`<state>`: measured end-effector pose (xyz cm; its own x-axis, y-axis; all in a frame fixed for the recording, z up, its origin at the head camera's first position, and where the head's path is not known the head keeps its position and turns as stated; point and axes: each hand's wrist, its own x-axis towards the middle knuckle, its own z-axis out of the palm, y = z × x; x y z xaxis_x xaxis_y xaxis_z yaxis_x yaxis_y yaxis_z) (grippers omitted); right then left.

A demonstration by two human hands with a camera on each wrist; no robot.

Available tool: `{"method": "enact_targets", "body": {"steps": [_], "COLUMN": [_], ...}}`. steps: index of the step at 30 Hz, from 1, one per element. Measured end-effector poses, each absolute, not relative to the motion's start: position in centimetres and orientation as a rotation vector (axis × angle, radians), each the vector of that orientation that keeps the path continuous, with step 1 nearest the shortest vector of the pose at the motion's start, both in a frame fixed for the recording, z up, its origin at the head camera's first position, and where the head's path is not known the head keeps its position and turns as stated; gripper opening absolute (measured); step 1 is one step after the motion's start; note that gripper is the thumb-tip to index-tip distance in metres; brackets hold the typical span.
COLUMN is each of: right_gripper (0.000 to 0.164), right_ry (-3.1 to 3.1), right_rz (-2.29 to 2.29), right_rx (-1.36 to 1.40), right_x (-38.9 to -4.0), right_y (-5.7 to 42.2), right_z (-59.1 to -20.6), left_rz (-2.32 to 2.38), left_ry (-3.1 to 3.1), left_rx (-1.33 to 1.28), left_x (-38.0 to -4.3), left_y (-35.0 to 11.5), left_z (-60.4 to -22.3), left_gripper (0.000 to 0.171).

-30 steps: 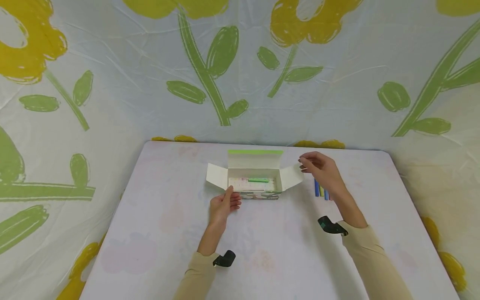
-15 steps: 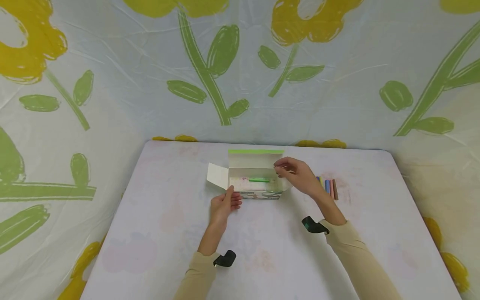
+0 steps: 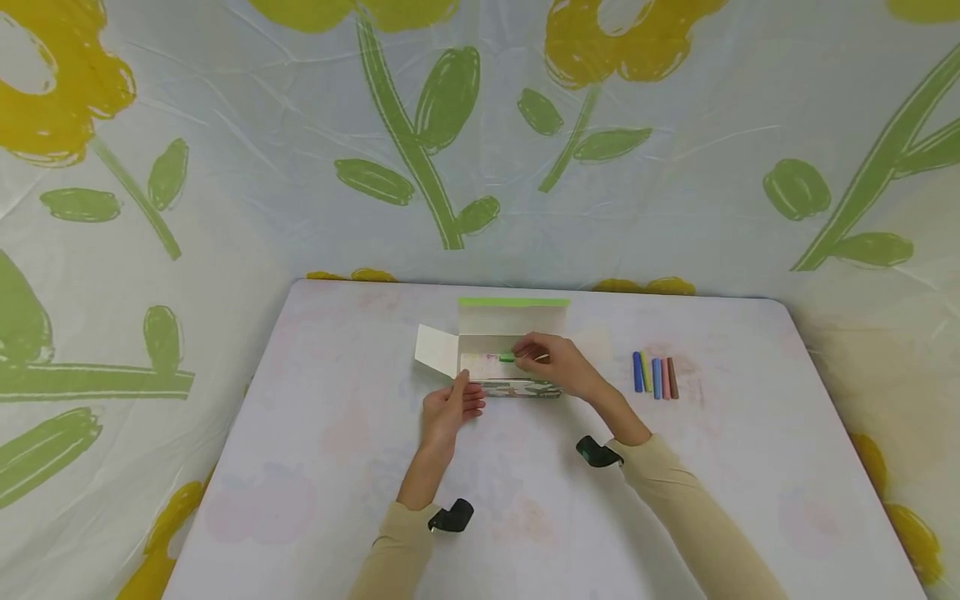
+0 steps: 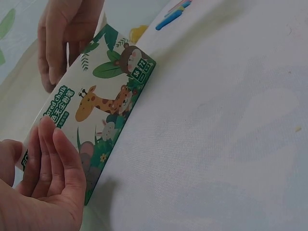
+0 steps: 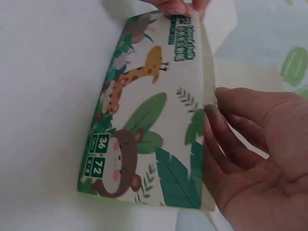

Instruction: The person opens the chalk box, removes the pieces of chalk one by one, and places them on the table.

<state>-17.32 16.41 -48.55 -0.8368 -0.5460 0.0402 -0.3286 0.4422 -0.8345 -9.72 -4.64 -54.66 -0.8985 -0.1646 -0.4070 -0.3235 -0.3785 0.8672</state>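
An opened cardboard chalk box (image 3: 510, 388) printed with a giraffe and other animals stands on the table, its back lid raised. My left hand (image 3: 447, 408) holds its front left corner, thumb over the rim and fingers against the printed front (image 4: 108, 101). Inside lies a green chalk stick (image 3: 506, 358) on a pale patterned layer. My right hand (image 3: 558, 364) reaches into the box from the right, thumb and fingertips right at the green chalk's right part, covering it. In the right wrist view the front wall hides the chalk; I cannot tell whether the fingers pinch it.
Several chalk sticks (image 3: 657, 377), blue, yellow-green, pink and brown, lie side by side on the table to the right of the box. The left side flap (image 3: 437, 351) sticks outward. A floral cloth (image 3: 480, 167) hangs behind the table (image 3: 337, 517).
My right hand has moved left and down from beside the right flap into the box, uncovering the chalk sticks on the table. The left hand stays at the box's corner.
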Motion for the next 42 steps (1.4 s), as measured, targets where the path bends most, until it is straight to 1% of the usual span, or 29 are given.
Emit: {"method": "enact_targets", "body": {"steps": [3,8,15,18,23,29,38,42], "right_gripper": [0.026,0.022,0.019,0.015,0.014,0.013,0.012,0.018], "right_ry": [2.428,2.399,2.357,2.332,2.319,2.321,2.371,2.412], "right_rz": [-1.326,-1.242,-1.110,-1.043,-0.907,-0.797,-0.798,-0.859], "right_rx": [-0.823,-0.907,-0.902,-0.887,-0.849,-0.922,-1.004,-1.016], "right_x": [-17.6,-18.2,-19.2,-19.6,-20.2,-20.4,-20.4,-20.2], "right_y": [15.9,15.3,14.5,14.2,14.0,13.7,13.8,14.2], "right_z": [-49.3,-50.1,-50.2,-50.2,-50.4,-50.2,-50.4,-50.6], "left_rz": [2.436,2.429,2.455,2.465,2.494,2.509,2.509,2.498], "left_ry": [1.690,1.677,1.639,1.641,1.631,1.625,1.621,1.618], "left_rx": [-0.663,-0.663,-0.651,-0.655,-0.665,-0.670,-0.685,-0.690], "left_x": [-9.8,-9.8,-9.7,-9.7,-9.8,-9.7,-9.8,-9.8], "left_y": [-4.7,-4.7,-4.6,-4.5,-4.3,-4.2,-4.3,-4.3], "left_z": [-54.6,-54.5,-54.3,-54.4,-54.6,-54.7,-54.9,-55.0], "left_gripper": [0.043,0.048,0.046,0.046,0.048,0.045,0.044,0.047]}}
